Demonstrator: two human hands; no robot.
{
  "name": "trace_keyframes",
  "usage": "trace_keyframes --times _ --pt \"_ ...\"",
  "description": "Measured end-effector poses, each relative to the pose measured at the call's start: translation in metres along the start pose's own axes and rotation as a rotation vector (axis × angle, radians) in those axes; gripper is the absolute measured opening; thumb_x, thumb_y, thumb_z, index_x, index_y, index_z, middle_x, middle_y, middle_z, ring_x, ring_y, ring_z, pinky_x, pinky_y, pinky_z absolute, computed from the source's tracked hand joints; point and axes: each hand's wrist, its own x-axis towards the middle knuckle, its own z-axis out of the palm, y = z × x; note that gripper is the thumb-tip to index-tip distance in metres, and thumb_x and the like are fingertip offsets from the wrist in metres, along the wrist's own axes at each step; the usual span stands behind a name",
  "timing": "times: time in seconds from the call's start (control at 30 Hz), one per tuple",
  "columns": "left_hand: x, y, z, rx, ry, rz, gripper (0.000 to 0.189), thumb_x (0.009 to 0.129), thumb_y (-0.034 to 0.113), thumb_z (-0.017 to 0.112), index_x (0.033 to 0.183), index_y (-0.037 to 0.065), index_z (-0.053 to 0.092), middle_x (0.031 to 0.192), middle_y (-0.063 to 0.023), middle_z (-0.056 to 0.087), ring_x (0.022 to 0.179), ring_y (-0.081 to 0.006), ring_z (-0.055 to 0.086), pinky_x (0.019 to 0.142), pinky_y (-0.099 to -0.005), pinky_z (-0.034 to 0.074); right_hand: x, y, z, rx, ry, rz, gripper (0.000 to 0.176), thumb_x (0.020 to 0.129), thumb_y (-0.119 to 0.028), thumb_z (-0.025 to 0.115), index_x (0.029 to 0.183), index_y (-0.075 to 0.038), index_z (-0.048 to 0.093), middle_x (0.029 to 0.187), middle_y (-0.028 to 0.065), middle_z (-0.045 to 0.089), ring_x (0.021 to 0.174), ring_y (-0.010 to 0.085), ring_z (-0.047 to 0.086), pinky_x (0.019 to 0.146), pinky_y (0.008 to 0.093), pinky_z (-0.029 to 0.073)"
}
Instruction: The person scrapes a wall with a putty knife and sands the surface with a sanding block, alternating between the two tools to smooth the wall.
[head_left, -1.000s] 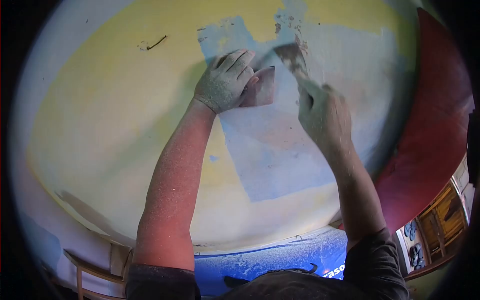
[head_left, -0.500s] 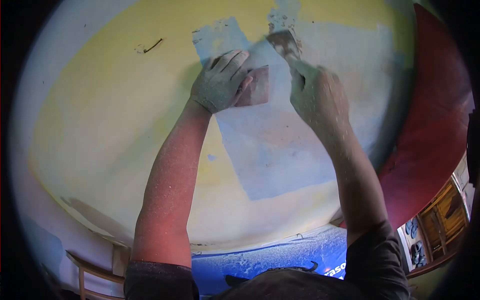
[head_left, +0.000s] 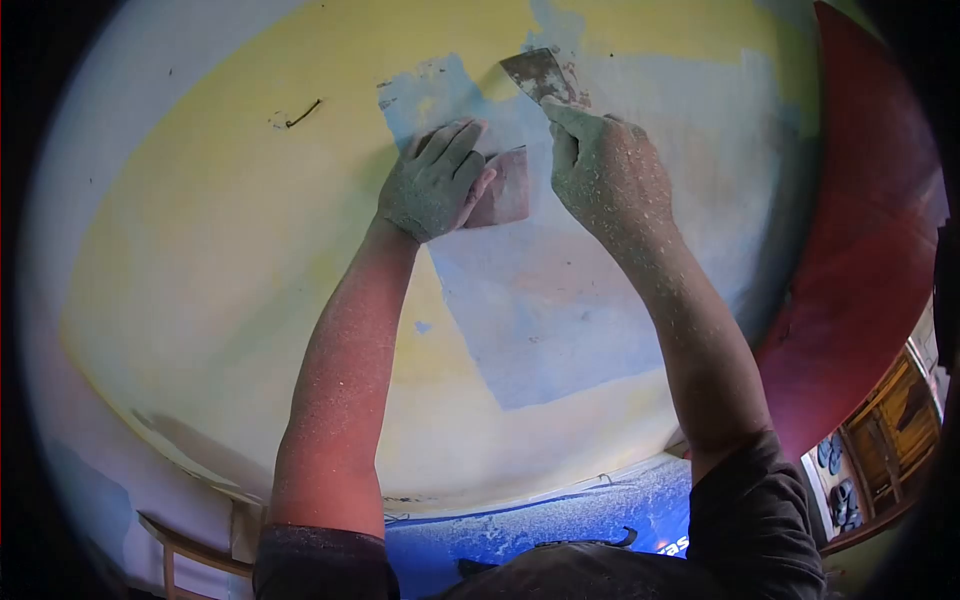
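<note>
My left hand (head_left: 428, 185) is closed on a flat reddish-brown square plate (head_left: 502, 190), held by the wall. The thumb lies along its near side, and the fingers partly hide it. To the right and a little higher, my right hand (head_left: 612, 170) grips a putty knife (head_left: 540, 75). Its broad blade is blotched with pale residue and points up and left, and its handle is mostly hidden in the fist. Behind both tools, the wall (head_left: 230, 230) has pale yellow and white paint with light blue patches (head_left: 560, 340). Pale dust and flecks coat both hands and forearms.
A bent hook or nail (head_left: 303, 113) sticks out of the wall at left. Red fabric (head_left: 850, 270) hangs at right. Below lies a dusty blue sheet (head_left: 560, 525). A wooden rail (head_left: 195, 552) stands lower left; footwear (head_left: 842, 500) and a wooden door or panel (head_left: 890, 430) show lower right.
My right hand has moved the putty knife left and up relative to the wall. My left hand stays at about the same place on the wall with the plate. The view has tilted slightly.
</note>
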Motion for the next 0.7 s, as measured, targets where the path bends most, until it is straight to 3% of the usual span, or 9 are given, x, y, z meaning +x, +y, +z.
trace_keyframes --times 0.17,0.33,0.4,0.6,0.7 --pt "0.004 0.001 -0.007 0.0 -0.027 -0.015 0.021 0.107 0.031 0.071 0.106 0.01 0.073 0.149 -0.0102 0.069 0.142 -0.0273 0.063 0.115 -0.0471 0.048 -0.059 -0.001 -0.006 -0.009 -0.113 0.059 0.037 0.107 -0.018 0.064 0.14 -0.017 0.079 0.096 0.0276 0.077 0.09 0.0497 0.075 0.08 0.0565 0.06" --pt "0.0 0.001 -0.004 -0.006 -0.009 -0.006 0.025 0.108 0.034 0.07 0.105 0.01 0.073 0.149 -0.011 0.069 0.144 -0.0265 0.06 0.118 -0.0466 0.046 0.0 -0.009 0.006 0.037 -0.033 0.018 0.037 0.107 -0.016 0.064 0.141 -0.016 0.079 0.098 0.0323 0.076 0.089 0.0476 0.077 0.08 0.0571 0.061" --pt "0.002 0.001 -0.004 -0.017 0.021 0.003 0.022 0.107 0.031 0.072 0.103 0.009 0.07 0.15 -0.0106 0.069 0.142 -0.0275 0.062 0.113 -0.0467 0.048 0.015 -0.013 0.004 0.08 -0.012 0.017 0.036 0.107 -0.015 0.064 0.14 -0.015 0.079 0.099 0.0341 0.076 0.091 0.0479 0.078 0.081 0.0576 0.061" --pt "0.005 0.001 -0.007 -0.002 0.026 0.003 0.019 0.107 0.028 0.073 0.105 0.009 0.07 0.147 -0.0113 0.071 0.136 -0.029 0.067 0.11 -0.046 0.05 -0.071 0.005 0.014 0.036 -0.108 0.039 0.037 0.105 -0.019 0.066 0.14 -0.019 0.079 0.097 0.0302 0.075 0.091 0.0494 0.077 0.082 0.0599 0.062" --pt "0.007 -0.002 -0.006 -0.021 0.04 0.021 0.019 0.107 0.028 0.072 0.104 0.009 0.069 0.147 -0.0109 0.071 0.136 -0.0292 0.067 0.109 -0.046 0.05 -0.049 -0.015 -0.014 0.031 -0.134 0.062 0.031 0.107 -0.017 0.066 0.134 -0.016 0.082 0.1 0.0297 0.076 0.092 0.0495 0.076 0.082 0.0576 0.06"
